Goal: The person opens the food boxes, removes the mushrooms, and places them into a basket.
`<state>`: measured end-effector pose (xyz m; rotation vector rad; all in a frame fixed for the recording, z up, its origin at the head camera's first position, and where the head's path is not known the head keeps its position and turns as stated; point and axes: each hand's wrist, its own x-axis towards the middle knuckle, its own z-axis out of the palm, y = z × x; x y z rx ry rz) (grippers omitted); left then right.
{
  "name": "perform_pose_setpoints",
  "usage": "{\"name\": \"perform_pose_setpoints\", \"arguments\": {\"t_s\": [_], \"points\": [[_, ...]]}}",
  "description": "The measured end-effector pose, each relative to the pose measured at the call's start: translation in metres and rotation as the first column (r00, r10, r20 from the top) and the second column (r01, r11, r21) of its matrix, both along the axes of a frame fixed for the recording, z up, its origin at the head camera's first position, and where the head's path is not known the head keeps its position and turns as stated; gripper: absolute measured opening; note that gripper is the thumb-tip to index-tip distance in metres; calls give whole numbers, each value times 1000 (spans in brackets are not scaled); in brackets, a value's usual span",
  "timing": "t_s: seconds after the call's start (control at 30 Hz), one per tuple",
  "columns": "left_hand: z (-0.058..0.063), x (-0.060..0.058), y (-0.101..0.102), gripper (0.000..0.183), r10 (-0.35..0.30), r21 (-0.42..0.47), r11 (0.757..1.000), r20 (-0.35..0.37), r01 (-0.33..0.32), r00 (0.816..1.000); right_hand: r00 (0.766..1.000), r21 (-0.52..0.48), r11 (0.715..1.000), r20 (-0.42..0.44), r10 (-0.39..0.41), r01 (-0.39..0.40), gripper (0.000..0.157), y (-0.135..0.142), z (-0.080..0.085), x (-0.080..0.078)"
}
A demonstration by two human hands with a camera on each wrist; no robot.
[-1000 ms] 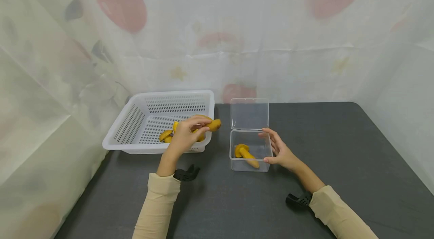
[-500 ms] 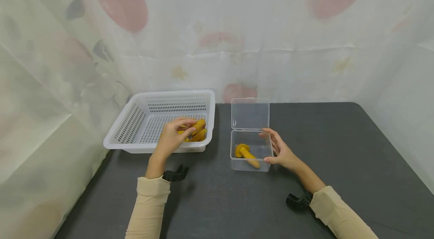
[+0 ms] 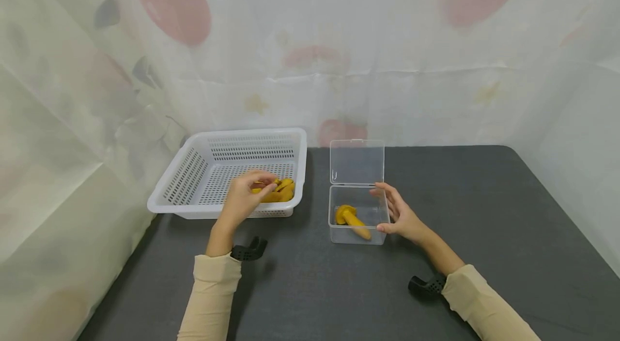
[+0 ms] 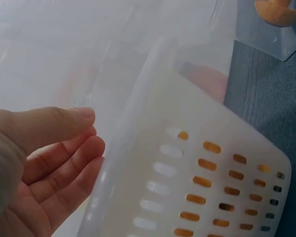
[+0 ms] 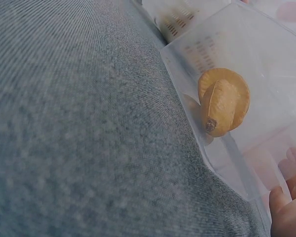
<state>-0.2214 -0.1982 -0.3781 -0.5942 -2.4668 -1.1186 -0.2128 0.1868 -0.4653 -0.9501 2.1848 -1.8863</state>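
Inside the white perforated basket point(image 3: 203, 212), several yellow-brown mushrooms point(image 3: 287, 190) lie near the front right corner. My left hand point(image 3: 242, 196) hovers over the basket's front rim beside them. In the left wrist view this hand point(image 4: 54, 163) has thumb and fingers loosely bent, with nothing between them. My right hand point(image 3: 402, 218) holds the right side of a clear plastic box point(image 3: 338, 235), thumb at the front corner and fingers farther back. One mushroom point(image 3: 350, 217) with a thick stem lies in the box, also visible in the right wrist view point(image 5: 222, 103).
The box's hinged lid point(image 3: 357, 162) stands raised at the back. A dark grey table point(image 3: 329, 292) carries both containers, with the basket left of the box. Behind the table hangs a pale printed curtain point(image 3: 411, 45).
My left hand has moved left from the basket's right edge, carrying a mushroom back over the basket and letting it go among the others. My right hand has stayed on the box.
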Motion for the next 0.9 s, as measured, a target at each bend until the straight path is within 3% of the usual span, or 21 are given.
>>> {"name": "perform_pose_setpoints", "arguments": {"t_s": [0.27,0.7,0.9], "points": [[2,3,9,19,-35,-17,999,7,35,999,1000,-10,1000,5,6,-6,95,0,0,0],[6,5,27,18,-141,40,989,6,141,990,1000,-23,1000,-12,21,-21,94,0,-2,-2],[7,5,39,18,-161,36,986,-12,161,987,1000,-28,999,-3,17,-17,95,0,-2,-2]]}}
